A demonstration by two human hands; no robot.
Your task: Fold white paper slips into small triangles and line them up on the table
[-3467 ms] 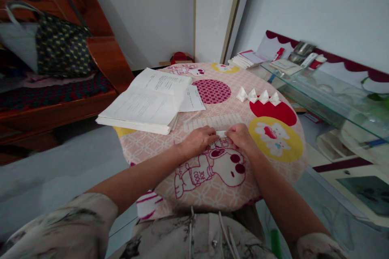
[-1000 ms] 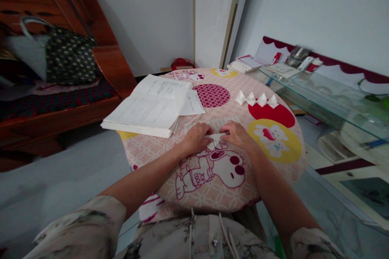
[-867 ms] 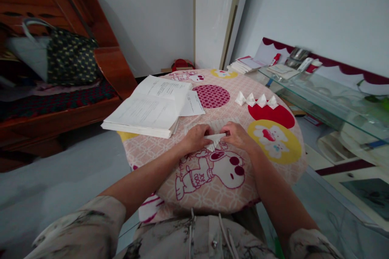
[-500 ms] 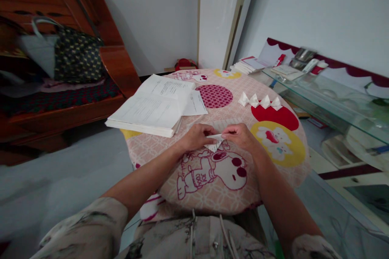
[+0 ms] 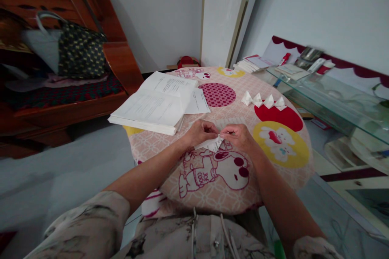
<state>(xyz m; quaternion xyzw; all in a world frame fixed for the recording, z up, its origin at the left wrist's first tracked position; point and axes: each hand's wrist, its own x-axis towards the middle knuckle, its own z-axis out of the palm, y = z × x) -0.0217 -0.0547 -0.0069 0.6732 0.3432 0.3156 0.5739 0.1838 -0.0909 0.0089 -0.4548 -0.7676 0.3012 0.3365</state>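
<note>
Four folded paper pieces [image 5: 269, 101] stand toward two o'clock on the table [image 5: 146, 145]; near its centre, left hand [image 5: 201, 132] and right hand [image 5: 240, 135] pinch a printed sheet [image 5: 214, 144] between closed fingers. Apparently mid-fold, it likely calls next for firm creasing.

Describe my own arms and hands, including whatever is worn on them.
The left sleeve and right sleeve are loose, pale grey-beige with dark, brushstroke-like markings, ending near the elbows. Below them, the forearms are bare. The left hand and right hand are ungloved; no watch shows.
</note>
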